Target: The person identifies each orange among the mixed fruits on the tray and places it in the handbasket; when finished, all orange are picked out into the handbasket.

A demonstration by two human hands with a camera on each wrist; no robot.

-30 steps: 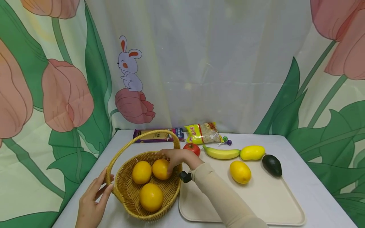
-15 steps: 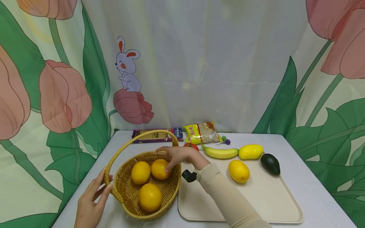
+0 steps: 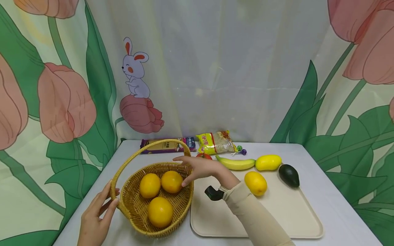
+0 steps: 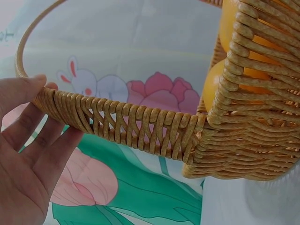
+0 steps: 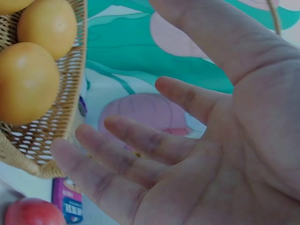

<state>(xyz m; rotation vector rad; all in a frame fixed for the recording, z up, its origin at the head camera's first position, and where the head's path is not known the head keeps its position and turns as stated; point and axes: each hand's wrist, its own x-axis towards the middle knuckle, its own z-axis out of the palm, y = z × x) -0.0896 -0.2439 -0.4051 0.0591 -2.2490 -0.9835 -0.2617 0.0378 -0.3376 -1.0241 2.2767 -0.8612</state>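
Note:
A wicker basket (image 3: 184,205) with an arched handle (image 3: 127,164) stands at the left of the table and holds three orange-yellow round fruits (image 3: 160,212). My left hand (image 3: 96,217) pinches the handle low on its left side; in the left wrist view the hand (image 4: 28,154) has thumb and fingers around the woven handle (image 4: 140,126). Above the basket's right rim is my right hand (image 3: 203,169), fingers spread and holding nothing, beside the rear right fruit (image 3: 172,181). The right wrist view shows the empty palm (image 5: 201,154) apart from the fruits (image 5: 28,83).
Right of the basket lies a beige tray (image 3: 218,218) with a lemon (image 3: 255,183). Along its back edge are a red fruit (image 3: 204,156), a banana (image 3: 235,163), a yellow mango-like fruit (image 3: 268,162) and an avocado (image 3: 289,175). Behind are snack packets (image 3: 217,142) and lollipops (image 3: 241,150).
My right hand has let go of the rear right fruit, which stays in the basket, and has drawn back to the right with its fingers spread. My left hand keeps its hold on the handle.

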